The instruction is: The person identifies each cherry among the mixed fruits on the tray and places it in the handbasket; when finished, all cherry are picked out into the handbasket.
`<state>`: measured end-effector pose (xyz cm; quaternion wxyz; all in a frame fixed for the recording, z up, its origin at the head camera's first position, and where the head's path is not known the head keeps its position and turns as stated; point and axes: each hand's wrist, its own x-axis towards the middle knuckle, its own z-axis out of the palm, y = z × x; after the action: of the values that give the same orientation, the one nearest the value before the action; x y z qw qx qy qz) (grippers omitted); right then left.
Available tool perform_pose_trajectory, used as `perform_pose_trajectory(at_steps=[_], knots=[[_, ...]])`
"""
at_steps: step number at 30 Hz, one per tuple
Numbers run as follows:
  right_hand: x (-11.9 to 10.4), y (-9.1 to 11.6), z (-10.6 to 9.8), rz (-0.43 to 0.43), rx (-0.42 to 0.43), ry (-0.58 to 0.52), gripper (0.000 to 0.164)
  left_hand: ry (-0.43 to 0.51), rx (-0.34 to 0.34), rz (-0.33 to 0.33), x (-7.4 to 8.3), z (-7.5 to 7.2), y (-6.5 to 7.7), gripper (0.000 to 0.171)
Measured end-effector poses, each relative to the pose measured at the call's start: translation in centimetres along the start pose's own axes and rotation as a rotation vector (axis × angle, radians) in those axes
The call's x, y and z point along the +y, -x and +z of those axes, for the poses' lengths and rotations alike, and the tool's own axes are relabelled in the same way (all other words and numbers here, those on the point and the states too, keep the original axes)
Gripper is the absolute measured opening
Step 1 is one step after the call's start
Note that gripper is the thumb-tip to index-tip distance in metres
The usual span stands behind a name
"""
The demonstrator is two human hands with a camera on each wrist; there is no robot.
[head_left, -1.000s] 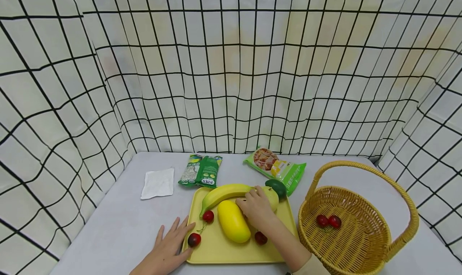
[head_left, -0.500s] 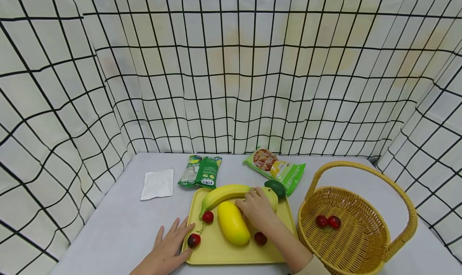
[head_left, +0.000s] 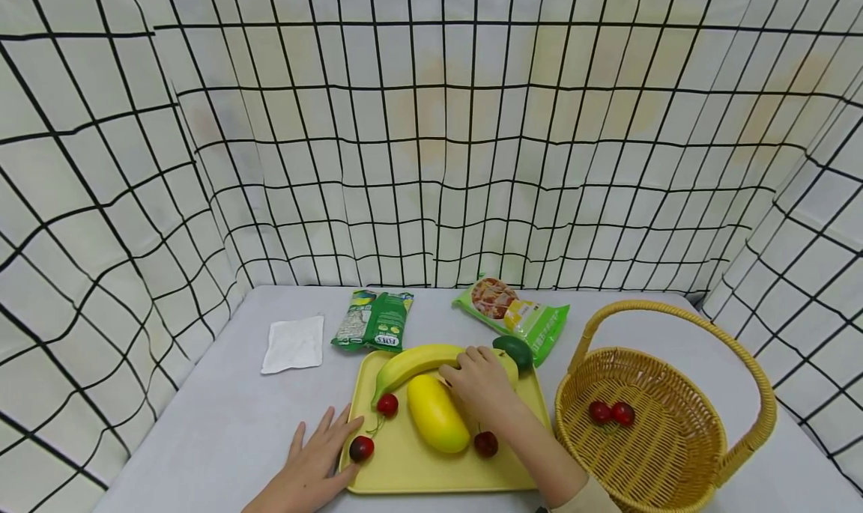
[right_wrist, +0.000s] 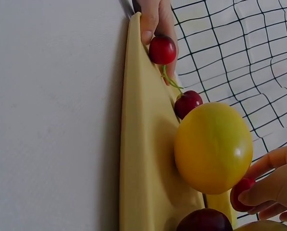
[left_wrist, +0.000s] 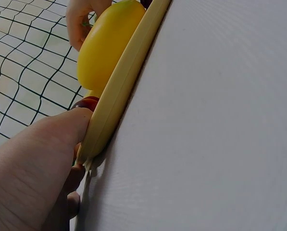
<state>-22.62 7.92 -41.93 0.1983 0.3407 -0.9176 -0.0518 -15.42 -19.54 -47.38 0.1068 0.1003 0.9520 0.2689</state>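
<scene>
In the head view a yellow tray (head_left: 404,479) bears a banana (head_left: 411,363), a yellow mango (head_left: 437,414), a paired cherry (head_left: 362,448) with joined stems at its left, and a dark cherry (head_left: 485,444). My left hand (head_left: 313,457) touches the tray's left rim, its fingers spread and fairly straight. Over the tray's far right part, my right hand (head_left: 482,386) pinches a red cherry (right_wrist: 240,193) between thumb and finger beside the mango, as the right wrist view shows. That hand partly covers a pale yellow-green fruit (head_left: 509,365). A dark green avocado-like fruit (head_left: 514,352) lies at the far corner.
A wicker basket (head_left: 674,468) with a tall handle stands right of the tray, two cherries (head_left: 611,413) inside. Behind the tray lie a green snack packet (head_left: 374,320) and a light green food packet (head_left: 515,314). A white square packet (head_left: 293,344) lies left. Gridded cloth surrounds the table.
My right hand has shifted very slightly over the fruit, still at the same spot on the tray. My left hand and the other things have stayed in place.
</scene>
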Motion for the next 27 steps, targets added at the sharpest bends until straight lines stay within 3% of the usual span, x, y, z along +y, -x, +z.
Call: perform_pose_trajectory(at_steps=[13, 27], knots=[[0.1, 0.2, -1.9, -0.027, 0.084, 0.001, 0.009, 0.0, -0.003, -0.012, -0.1, 0.1, -0.1, 0.064], [0.4, 1.3, -3.7, -0.017, 0.144, 0.002, 0.017, 0.0, 0.001, -0.009, -0.2, 0.2, -0.2, 0.063]])
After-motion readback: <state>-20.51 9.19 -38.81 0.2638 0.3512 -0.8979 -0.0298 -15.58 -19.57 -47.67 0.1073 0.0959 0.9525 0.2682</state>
